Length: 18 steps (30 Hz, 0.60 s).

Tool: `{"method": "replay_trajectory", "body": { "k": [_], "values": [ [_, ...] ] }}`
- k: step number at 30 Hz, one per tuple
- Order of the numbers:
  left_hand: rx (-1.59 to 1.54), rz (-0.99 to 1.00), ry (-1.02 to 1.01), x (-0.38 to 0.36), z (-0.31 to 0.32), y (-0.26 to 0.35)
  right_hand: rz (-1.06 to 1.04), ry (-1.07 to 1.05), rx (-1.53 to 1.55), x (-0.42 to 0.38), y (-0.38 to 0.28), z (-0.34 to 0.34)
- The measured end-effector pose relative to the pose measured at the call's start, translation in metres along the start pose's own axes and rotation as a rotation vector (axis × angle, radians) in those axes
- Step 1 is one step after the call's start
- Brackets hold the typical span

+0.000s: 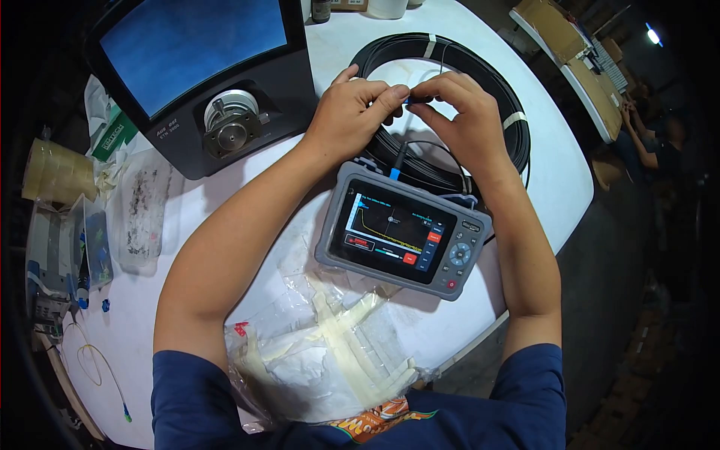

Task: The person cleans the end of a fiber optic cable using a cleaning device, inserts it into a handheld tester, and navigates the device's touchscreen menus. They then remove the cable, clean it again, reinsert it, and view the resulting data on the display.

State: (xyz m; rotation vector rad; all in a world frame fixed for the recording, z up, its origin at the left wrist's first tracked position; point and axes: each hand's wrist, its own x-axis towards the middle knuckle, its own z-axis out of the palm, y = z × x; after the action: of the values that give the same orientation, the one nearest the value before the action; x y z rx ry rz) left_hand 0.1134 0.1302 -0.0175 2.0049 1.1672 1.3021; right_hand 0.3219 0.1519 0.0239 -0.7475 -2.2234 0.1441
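Note:
My left hand [352, 112] and my right hand [466, 112] meet above a coil of black cable [517, 97]. Both are closed in a pinch on a small blue fiber connector [408, 100], mostly covered by the fingertips. Below them, a grey handheld optical tester [330, 251] lies on the table, its lit screen showing a yellow trace line. A black lead with a blue plug [395, 173] is fitted into the tester's top edge, and its thin cable loops toward the coil.
At upper left stands a black inspection monitor [169, 135] with a round metal holder. Tape rolls [56, 171] and a clear plastic box [142, 214] are at left, near a thin yellow fiber lead [112, 367]. A plastic-wrapped package [322, 352] lies in front of me. Another person [652, 142] is at far right.

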Motion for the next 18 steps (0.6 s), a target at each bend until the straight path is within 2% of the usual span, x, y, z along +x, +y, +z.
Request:
{"method": "replay_trajectory", "body": {
  "k": [18],
  "values": [
    [-0.149,-0.010,-0.011,-0.0017,-0.0036,0.0006,-0.009,-0.005,0.039,0.0002,0.0002,-0.0007]
  ]
}}
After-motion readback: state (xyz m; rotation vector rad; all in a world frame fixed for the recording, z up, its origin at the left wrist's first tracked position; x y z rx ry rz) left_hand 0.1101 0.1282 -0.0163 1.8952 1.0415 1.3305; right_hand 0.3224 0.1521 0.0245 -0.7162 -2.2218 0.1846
